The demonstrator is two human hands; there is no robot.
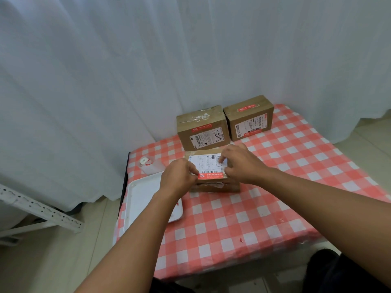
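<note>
Pinches the shipping label [208, 163] on the cardboard box [213, 186] at 8 o'clock with left hand [178, 176], at 3 o'clock with right hand [240, 163].

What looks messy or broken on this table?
The back-left cardboard box has ragged white label scraps on its top, as if a sticker was torn off. Tiny red paper bits litter the checked tablecloth near its front edge. The left hand pinches the front box's shipping label; the right hand touches it.

Left hand [177, 176] and right hand [241, 163] pinch the label [208, 163] atop the near box [213, 186] on checked cloth [275, 187]
</note>
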